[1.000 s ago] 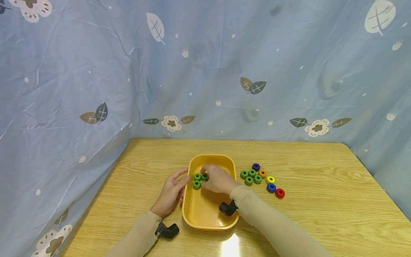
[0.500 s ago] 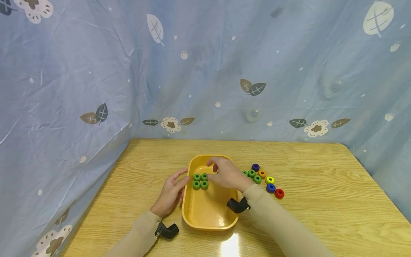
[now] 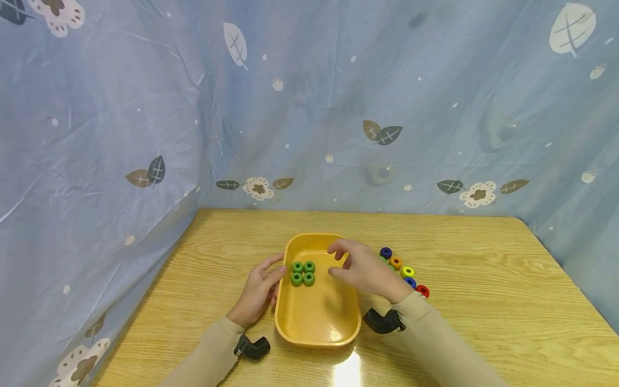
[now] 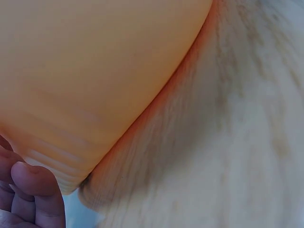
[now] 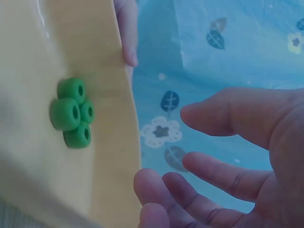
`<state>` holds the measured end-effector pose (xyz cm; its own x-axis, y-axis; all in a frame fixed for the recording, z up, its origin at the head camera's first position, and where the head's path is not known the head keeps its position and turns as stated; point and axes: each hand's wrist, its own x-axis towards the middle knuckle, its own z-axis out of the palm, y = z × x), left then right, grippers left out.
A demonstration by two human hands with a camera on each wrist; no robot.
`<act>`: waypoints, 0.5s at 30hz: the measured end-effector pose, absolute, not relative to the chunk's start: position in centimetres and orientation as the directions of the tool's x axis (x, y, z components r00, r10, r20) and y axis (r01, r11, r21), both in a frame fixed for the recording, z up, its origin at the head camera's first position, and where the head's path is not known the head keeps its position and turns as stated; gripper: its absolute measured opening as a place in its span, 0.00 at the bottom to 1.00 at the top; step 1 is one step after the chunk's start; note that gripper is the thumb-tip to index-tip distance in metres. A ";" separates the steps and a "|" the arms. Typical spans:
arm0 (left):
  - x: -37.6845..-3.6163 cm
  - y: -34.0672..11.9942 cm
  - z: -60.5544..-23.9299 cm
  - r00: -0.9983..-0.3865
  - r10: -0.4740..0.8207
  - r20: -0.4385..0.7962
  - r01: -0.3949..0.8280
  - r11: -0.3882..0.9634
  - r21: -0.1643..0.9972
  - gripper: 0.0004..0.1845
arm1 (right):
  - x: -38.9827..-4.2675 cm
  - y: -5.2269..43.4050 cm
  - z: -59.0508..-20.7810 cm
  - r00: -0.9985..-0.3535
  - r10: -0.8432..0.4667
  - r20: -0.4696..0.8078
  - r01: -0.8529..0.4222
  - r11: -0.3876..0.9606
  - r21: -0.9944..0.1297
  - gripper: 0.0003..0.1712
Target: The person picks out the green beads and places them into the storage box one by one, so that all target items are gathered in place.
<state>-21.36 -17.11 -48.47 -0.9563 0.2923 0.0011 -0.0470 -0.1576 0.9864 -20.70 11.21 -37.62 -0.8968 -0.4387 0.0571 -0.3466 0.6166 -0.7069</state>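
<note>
Four green rings (image 3: 303, 273) clustered in the yellow tray (image 3: 316, 329)

They sit at the tray's far-left end, mid-surface; left hand (image 3: 258, 290) rests against the tray's left rim, fingers relaxed; right hand (image 3: 368, 270) hovers over the right rim, fingers apart, empty; coloured rings (image 3: 407, 272) lie just right.

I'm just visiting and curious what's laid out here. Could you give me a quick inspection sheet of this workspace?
Surface: wooden table, glare at the near edge.
Job's things: yellow tray holding four green rings in a square.
Clutter: purple, orange, yellow, blue and red rings right of the tray.
Hands: left hand rests against the tray's left rim; right hand hovers open, holding nothing.
Cables: nothing seen.
Surroundings: blue cloth printed with leaves and flowers.
</note>
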 end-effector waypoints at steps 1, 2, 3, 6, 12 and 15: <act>-21.3 -17.1 -48.4 -0.956 0.292 0.000 -0.048 -0.156 0.987 0.31 | -20.5 11.6 -37.6 -0.899 -0.433 0.067 -0.347 0.612 -0.711 0.20; -21.3 -17.1 -48.4 -0.957 0.290 -0.003 -0.050 -0.155 0.987 0.31 | -20.3 12.1 -37.5 -0.901 -0.427 0.081 -0.352 0.607 -0.712 0.20; -21.3 -17.0 -48.4 -0.958 0.288 -0.005 -0.050 -0.152 0.987 0.31 | -20.1 12.5 -37.5 -0.903 -0.419 0.096 -0.357 0.605 -0.712 0.20; -21.2 -17.0 -48.4 -0.960 0.280 -0.012 -0.055 -0.146 0.988 0.31 | -19.6 13.8 -37.5 -0.906 -0.399 0.144 -0.375 0.593 -0.712 0.19; -21.2 -17.0 -48.4 -0.958 0.285 -0.011 -0.055 -0.147 0.988 0.31 | -19.1 16.1 -38.0 -0.923 -0.336 0.187 -0.367 0.625 -0.689 0.20; -21.2 -17.0 -48.4 -0.958 0.285 -0.007 -0.050 -0.145 0.988 0.31 | -19.1 17.0 -38.6 -0.929 -0.314 0.194 -0.359 0.644 -0.676 0.18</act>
<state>-21.23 -17.02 -48.37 -0.9584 0.2852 -0.0065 -0.0499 -0.1450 0.9882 -19.13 16.99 -38.57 -0.9293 -0.3143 0.1938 -0.3588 0.6441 -0.6756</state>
